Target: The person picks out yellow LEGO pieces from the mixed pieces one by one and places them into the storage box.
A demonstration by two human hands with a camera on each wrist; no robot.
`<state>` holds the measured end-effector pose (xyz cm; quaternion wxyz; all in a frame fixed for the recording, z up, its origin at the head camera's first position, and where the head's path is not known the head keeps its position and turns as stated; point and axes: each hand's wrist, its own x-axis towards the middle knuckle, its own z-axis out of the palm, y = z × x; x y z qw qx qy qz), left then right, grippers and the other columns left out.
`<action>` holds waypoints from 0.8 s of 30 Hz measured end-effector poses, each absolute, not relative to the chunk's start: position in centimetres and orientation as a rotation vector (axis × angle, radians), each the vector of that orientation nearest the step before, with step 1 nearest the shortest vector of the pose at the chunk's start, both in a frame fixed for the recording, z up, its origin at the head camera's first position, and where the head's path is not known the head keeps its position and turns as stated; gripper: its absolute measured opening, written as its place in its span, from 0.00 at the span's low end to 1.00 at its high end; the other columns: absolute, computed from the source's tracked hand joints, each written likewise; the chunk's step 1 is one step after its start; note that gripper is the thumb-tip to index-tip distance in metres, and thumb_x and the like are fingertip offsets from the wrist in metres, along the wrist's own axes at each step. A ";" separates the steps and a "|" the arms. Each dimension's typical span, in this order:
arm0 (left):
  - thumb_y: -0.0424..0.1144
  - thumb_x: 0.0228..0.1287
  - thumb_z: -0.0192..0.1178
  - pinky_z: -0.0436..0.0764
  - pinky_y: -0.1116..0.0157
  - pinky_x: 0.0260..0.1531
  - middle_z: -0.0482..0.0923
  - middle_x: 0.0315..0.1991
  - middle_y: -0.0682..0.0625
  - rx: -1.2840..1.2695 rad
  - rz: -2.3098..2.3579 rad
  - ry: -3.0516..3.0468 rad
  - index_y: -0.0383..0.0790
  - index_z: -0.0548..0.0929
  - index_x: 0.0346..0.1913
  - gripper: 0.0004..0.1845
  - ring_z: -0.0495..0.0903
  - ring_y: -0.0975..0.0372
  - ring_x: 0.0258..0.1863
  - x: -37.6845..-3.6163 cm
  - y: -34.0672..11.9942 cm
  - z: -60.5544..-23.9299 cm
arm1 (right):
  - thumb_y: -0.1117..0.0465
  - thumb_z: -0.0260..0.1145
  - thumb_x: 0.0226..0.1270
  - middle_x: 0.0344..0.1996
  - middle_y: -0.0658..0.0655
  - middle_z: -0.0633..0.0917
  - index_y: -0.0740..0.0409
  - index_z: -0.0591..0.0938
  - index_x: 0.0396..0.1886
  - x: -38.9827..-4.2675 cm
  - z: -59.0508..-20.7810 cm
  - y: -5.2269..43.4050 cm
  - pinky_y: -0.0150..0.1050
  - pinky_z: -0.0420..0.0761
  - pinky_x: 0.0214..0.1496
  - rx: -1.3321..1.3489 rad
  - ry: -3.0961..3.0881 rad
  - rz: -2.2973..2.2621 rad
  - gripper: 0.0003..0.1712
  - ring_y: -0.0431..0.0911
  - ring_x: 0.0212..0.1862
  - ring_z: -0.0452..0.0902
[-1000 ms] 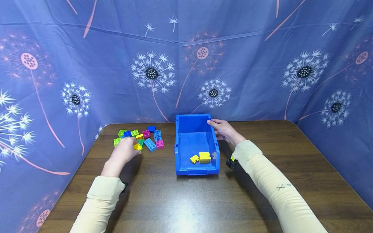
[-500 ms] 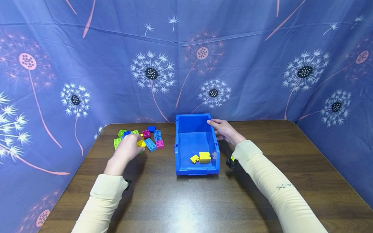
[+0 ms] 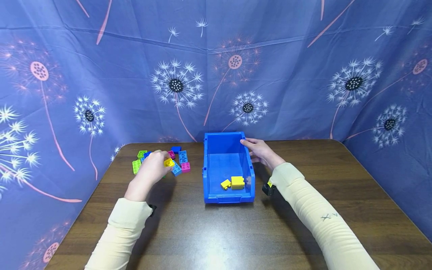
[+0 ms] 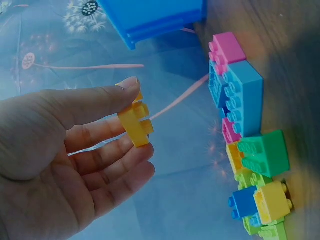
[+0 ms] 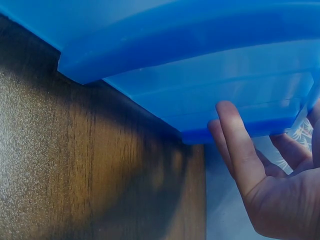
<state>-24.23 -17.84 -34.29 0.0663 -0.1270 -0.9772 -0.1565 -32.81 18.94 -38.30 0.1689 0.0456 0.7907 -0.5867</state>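
Before blue dandelion-print cloth [image 3: 287,112], at a wood-grain counter [image 3: 182,232], pinching a yellow brick [image 4: 134,125] between thumb and fingers of the left hand [image 3: 150,170], with the others slightly bent, near a cluster of coloured bricks [image 4: 262,155]. With the right hand [image 3: 260,150], gripping a blue bin [image 3: 224,165] by its right wall, apparently with thumb over the rim and fingers nearly straight outside, though partly cropped up close. Inside, near the front, a larger yellow block [image 3: 237,182] and a smaller one [image 3: 225,184].
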 end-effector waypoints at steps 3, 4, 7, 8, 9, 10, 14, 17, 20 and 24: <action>0.36 0.51 0.71 0.80 0.51 0.44 0.80 0.42 0.36 -0.401 -0.471 -2.931 0.28 0.81 0.45 0.20 0.80 0.47 0.42 -24.1 -17.4 -34.0 | 0.38 0.56 0.66 0.66 0.62 0.68 0.48 0.57 0.74 -32.8 -38.3 19.0 0.54 0.79 0.51 0.117 2.244 -1.678 0.42 0.60 0.56 0.76; 0.36 0.51 0.71 0.80 0.51 0.44 0.80 0.42 0.36 -0.406 -0.472 -2.928 0.28 0.81 0.45 0.20 0.80 0.47 0.42 -24.1 -17.3 -33.9 | 0.38 0.56 0.66 0.66 0.62 0.69 0.48 0.57 0.74 -32.8 -38.3 19.0 0.54 0.79 0.50 0.113 2.241 -1.683 0.41 0.60 0.56 0.76; 0.37 0.52 0.70 0.79 0.52 0.44 0.80 0.41 0.36 -0.405 -0.476 -2.930 0.29 0.81 0.44 0.19 0.80 0.48 0.41 -24.1 -16.9 -33.7 | 0.38 0.56 0.66 0.66 0.62 0.69 0.48 0.57 0.74 -32.7 -38.4 19.0 0.55 0.79 0.51 0.104 2.234 -1.691 0.41 0.60 0.56 0.76; 0.37 0.52 0.70 0.79 0.52 0.44 0.80 0.41 0.37 -0.402 -0.480 -2.932 0.29 0.81 0.44 0.19 0.79 0.48 0.41 -24.1 -16.8 -33.6 | 0.38 0.57 0.66 0.66 0.62 0.69 0.48 0.57 0.74 -32.7 -38.4 19.0 0.55 0.79 0.51 0.102 2.229 -1.696 0.41 0.60 0.56 0.76; 0.37 0.52 0.70 0.79 0.52 0.44 0.80 0.41 0.37 -0.403 -0.478 -2.933 0.29 0.81 0.44 0.19 0.79 0.49 0.40 -24.2 -16.7 -33.6 | 0.39 0.57 0.66 0.65 0.62 0.69 0.48 0.57 0.74 -32.7 -38.4 19.0 0.55 0.79 0.51 0.100 2.226 -1.701 0.41 0.60 0.56 0.76; 0.38 0.52 0.70 0.79 0.52 0.44 0.80 0.41 0.37 -0.404 -0.479 -2.934 0.29 0.81 0.44 0.19 0.79 0.49 0.40 -24.2 -16.6 -33.5 | 0.39 0.57 0.66 0.65 0.62 0.69 0.48 0.57 0.73 -32.8 -38.4 19.0 0.55 0.79 0.52 0.099 2.222 -1.705 0.41 0.60 0.56 0.76; 0.38 0.53 0.70 0.79 0.53 0.45 0.79 0.43 0.38 -0.408 -0.482 -2.934 0.29 0.81 0.46 0.20 0.79 0.49 0.41 -24.3 -16.0 -33.2 | 0.39 0.57 0.66 0.65 0.63 0.70 0.48 0.58 0.73 -32.8 -38.4 19.0 0.56 0.78 0.52 0.101 2.213 -1.716 0.41 0.60 0.56 0.76; 0.38 0.54 0.69 0.79 0.53 0.46 0.80 0.43 0.38 -0.421 -0.470 -2.926 0.30 0.82 0.46 0.19 0.79 0.49 0.42 -24.3 -15.5 -32.9 | 0.39 0.57 0.66 0.65 0.62 0.70 0.48 0.57 0.73 -32.8 -38.4 19.0 0.56 0.78 0.52 0.102 2.216 -1.712 0.41 0.60 0.56 0.76; 0.38 0.54 0.69 0.79 0.53 0.45 0.80 0.42 0.39 -0.445 -0.460 -2.914 0.31 0.82 0.45 0.17 0.79 0.49 0.42 -24.3 -15.1 -32.7 | 0.39 0.56 0.66 0.65 0.62 0.69 0.48 0.57 0.74 -32.8 -38.4 18.9 0.56 0.78 0.52 0.105 2.227 -1.701 0.41 0.60 0.57 0.76; 0.38 0.54 0.69 0.80 0.54 0.45 0.80 0.42 0.40 -0.467 -0.475 -2.909 0.31 0.82 0.45 0.17 0.79 0.50 0.42 -24.2 -14.5 -32.4 | 0.38 0.56 0.66 0.65 0.62 0.69 0.48 0.57 0.74 -32.8 -38.4 19.0 0.56 0.78 0.53 0.109 2.236 -1.693 0.41 0.60 0.57 0.75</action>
